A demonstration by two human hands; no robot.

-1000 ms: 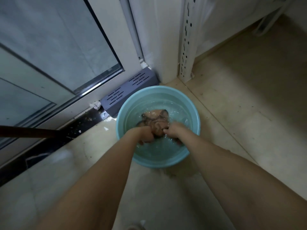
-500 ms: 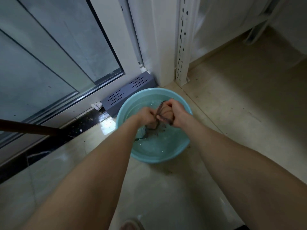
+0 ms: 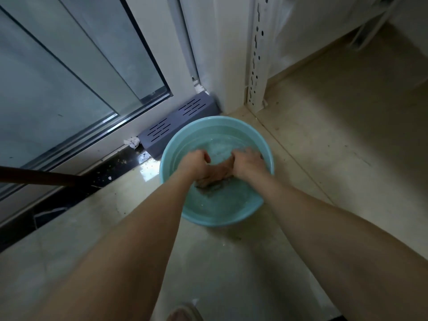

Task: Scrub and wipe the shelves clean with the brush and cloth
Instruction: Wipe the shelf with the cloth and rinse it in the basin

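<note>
Our left hand fisted round wet cloth; our right hand, blurred, fingers bent gripping same cloth; both down in teal basin of water on floor.

Left hand, right hand lowered from raised wringing pose into round teal plastic basin; hands now spread apart, brownish wet cloth stretched between, back in water.

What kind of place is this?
Probably a floor corner of a home or storeroom: glossy floor tiles, a sliding glass door, a slotted metal shelf upright, and a teal basin of water where the left hand and right hand grip a cloth.
</note>
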